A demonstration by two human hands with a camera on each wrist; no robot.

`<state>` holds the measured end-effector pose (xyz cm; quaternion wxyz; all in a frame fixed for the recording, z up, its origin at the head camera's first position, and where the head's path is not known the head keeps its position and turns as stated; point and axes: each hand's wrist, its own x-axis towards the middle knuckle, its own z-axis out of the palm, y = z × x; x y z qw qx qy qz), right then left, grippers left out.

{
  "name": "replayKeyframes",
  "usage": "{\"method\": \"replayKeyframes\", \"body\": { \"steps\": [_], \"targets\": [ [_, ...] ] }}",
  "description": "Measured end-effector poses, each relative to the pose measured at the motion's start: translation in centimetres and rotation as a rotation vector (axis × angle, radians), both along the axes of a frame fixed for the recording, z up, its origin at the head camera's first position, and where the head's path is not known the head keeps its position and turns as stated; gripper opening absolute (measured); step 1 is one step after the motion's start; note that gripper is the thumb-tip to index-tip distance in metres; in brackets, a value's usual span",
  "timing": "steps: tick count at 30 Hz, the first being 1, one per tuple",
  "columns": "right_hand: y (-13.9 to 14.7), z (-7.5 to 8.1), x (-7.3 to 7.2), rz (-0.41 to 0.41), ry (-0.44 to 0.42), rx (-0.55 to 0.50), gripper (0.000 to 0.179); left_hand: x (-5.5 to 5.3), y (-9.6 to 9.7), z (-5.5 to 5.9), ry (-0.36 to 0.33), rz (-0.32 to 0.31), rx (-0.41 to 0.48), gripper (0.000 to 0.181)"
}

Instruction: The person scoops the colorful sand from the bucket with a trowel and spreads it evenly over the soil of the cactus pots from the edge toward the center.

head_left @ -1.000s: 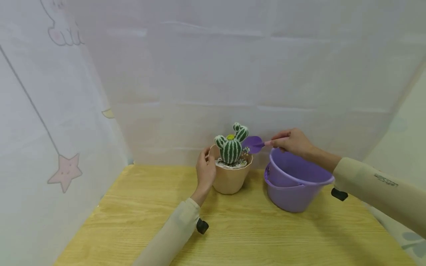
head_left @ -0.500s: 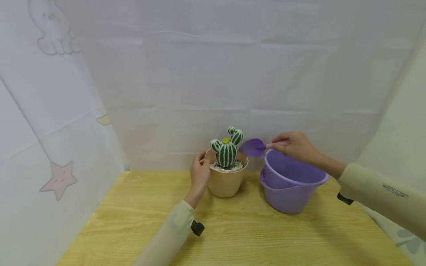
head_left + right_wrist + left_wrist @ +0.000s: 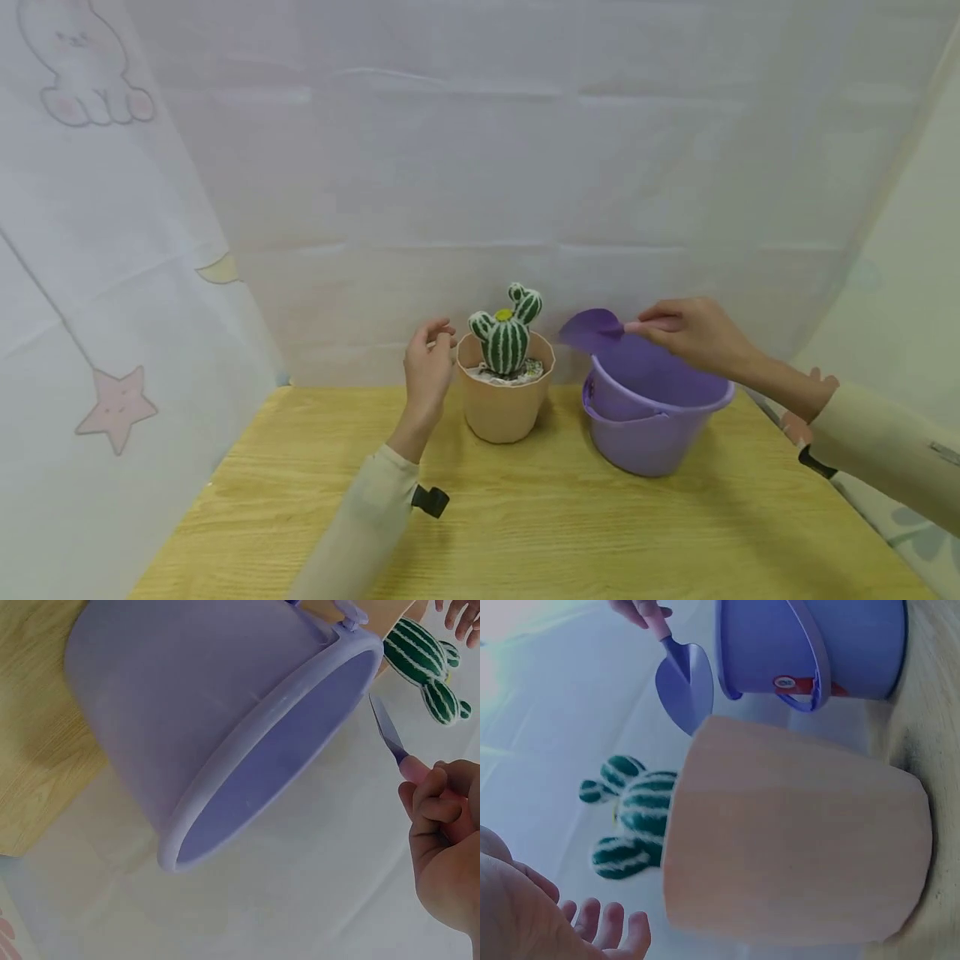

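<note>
My right hand (image 3: 697,335) grips the pink handle of a purple trowel (image 3: 592,331), its blade held in the air between the pot and the bucket, near the bucket's rim. A green-and-white striped cactus (image 3: 506,343) with a yellow top stands in a peach flowerpot (image 3: 504,412), with whitish stuff around its base. Just left of the pot, my left hand (image 3: 429,365) hovers with loosely bent fingers, holding nothing. The left wrist view shows a gap between those fingertips (image 3: 612,922) and the pot.
A purple bucket (image 3: 637,442) stands right of the pot, its handle hanging down at the front. Both rest toward the back of a yellow wood-grain table (image 3: 480,533). A pale printed sheet (image 3: 420,167) hangs behind and to the left.
My left hand has let go of the flowerpot's rim and moved left. My right hand has drawn the trowel right, away from the cactus toward the bucket.
</note>
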<state>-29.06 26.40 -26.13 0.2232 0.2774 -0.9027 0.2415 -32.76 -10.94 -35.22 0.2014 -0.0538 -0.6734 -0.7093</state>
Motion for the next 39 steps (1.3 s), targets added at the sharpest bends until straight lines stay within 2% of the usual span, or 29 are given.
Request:
{"method": "replayKeyframes", "body": {
  "steps": [5, 11, 21, 27, 30, 36, 39],
  "targets": [
    [0.9, 0.1, 1.1, 0.039, 0.088, 0.013, 0.012, 1.2, 1.0, 0.9, 0.050, -0.029, -0.035, 0.030],
    [1.3, 0.0, 2.4, 0.105, 0.118, 0.001, 0.012, 2.0, 2.3, 1.1, 0.105, -0.055, -0.077, 0.032],
    [1.2, -1.1, 3.1, 0.155, 0.197, 0.005, 0.023, 3.8, 4.1, 0.0, 0.172, -0.133, -0.230, 0.028],
    [1.1, -1.1, 3.5, 0.137, 0.228, 0.032, 0.022, 4.9, 5.3, -0.9, 0.208, -0.173, -0.284, 0.026],
    [1.0, -1.0, 3.5, 0.134, 0.254, 0.050, 0.022, 5.2, 6.0, -1.4, 0.202, -0.215, -0.338, 0.026],
    [0.9, -0.9, 2.9, 0.175, 0.301, 0.080, 0.023, 4.5, 7.7, -2.5, 0.176, -0.261, -0.410, 0.025],
    [1.0, -1.0, 2.8, 0.162, 0.301, 0.105, 0.023, 4.3, 8.9, -2.9, 0.098, -0.294, -0.384, 0.024]
  ]
}}
